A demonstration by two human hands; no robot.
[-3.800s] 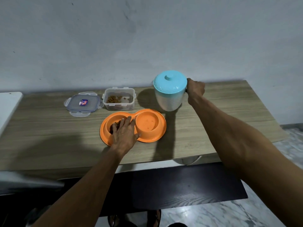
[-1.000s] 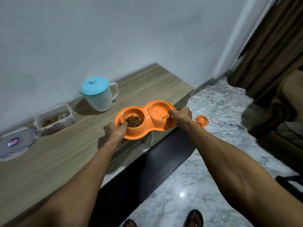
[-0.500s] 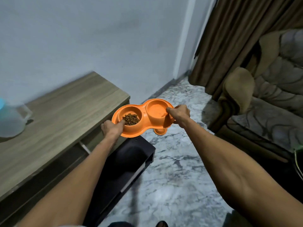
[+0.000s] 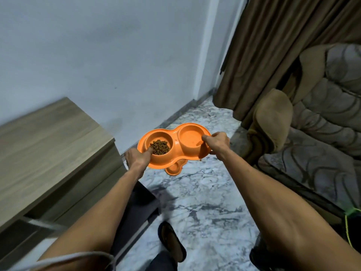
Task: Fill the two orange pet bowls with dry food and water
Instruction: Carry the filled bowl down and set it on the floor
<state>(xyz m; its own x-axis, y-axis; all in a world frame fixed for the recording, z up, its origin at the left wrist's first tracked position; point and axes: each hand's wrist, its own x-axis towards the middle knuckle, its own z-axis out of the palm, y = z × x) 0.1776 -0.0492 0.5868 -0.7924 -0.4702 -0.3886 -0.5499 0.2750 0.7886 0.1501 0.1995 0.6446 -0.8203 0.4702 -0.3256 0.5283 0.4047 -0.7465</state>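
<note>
I hold an orange double pet bowl [image 4: 174, 153] in the air over the marble floor. Its left well holds brown dry food [image 4: 159, 147]; its right well [image 4: 189, 139] looks wet or filled with water, hard to tell. My left hand [image 4: 137, 157] grips the left rim, thumb over the edge beside the food. My right hand [image 4: 215, 142] grips the right rim, thumb inside the well. A second, smaller-looking orange pet bowl [image 4: 173, 168] lies on the floor just below, partly hidden by the held one.
A wooden table [image 4: 48, 145] stands at the left with a dark lower shelf [image 4: 140, 204]. A grey-brown sofa [image 4: 316, 133] and brown curtain [image 4: 273, 45] fill the right. Marble floor [image 4: 205, 208] lies between. My sandalled foot [image 4: 172, 241] is at the bottom.
I lifted the double bowl off the table and turned right, carrying it away from the table. The jug and food container have left the view; the floor bowl is now under the held one.
</note>
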